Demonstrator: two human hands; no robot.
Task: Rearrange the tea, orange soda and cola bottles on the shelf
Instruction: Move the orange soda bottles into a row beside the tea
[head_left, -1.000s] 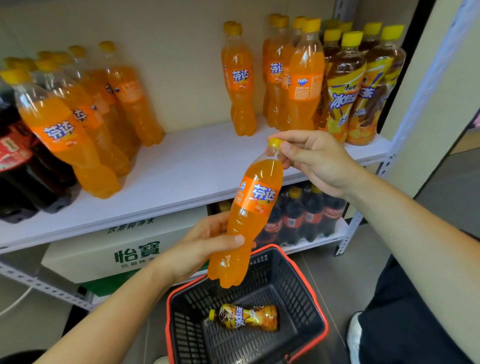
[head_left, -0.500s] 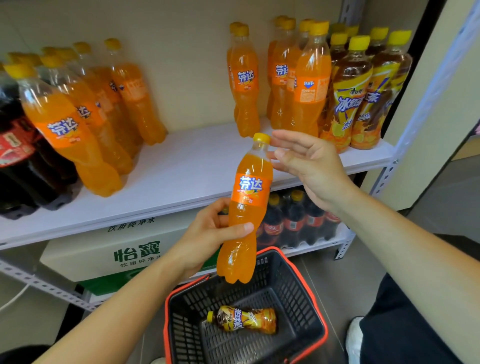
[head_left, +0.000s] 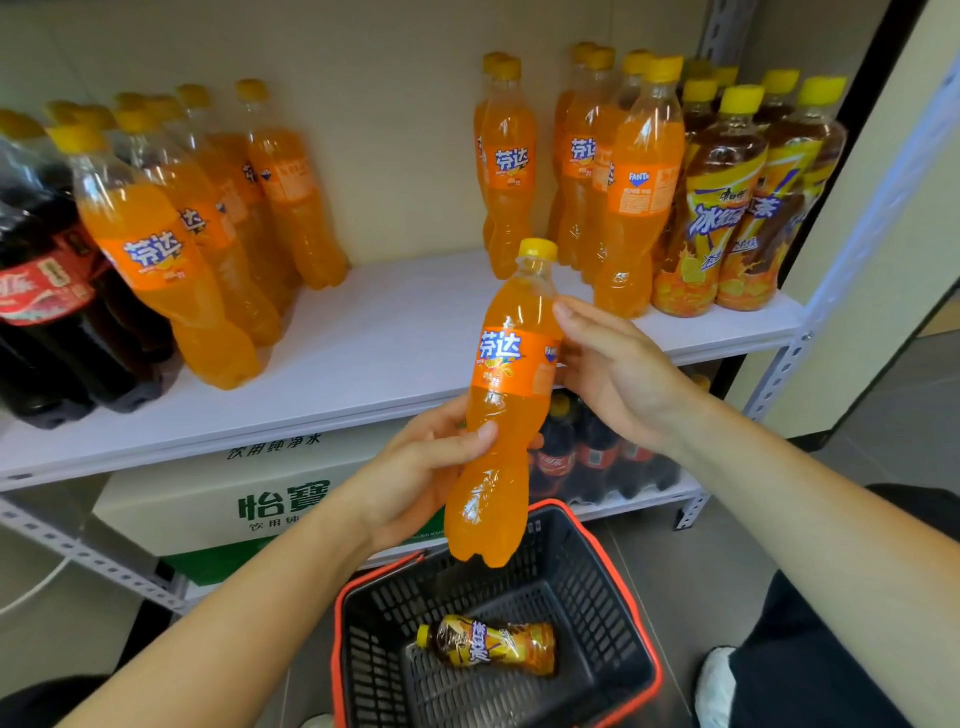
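White shelf board (head_left: 363, 338) across mid-frame, grey floor below. Centre: orange soda bottle (head_left: 511, 364) upright, gripped low by left hand (head_left: 415, 478), clasped at label by right hand (head_left: 618, 374), fingertips hidden behind. Cola bottles (head_left: 36, 291) cut off far left.

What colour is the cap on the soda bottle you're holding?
Yellow cap on the held orange soda bottle; the head view shows it clearly.
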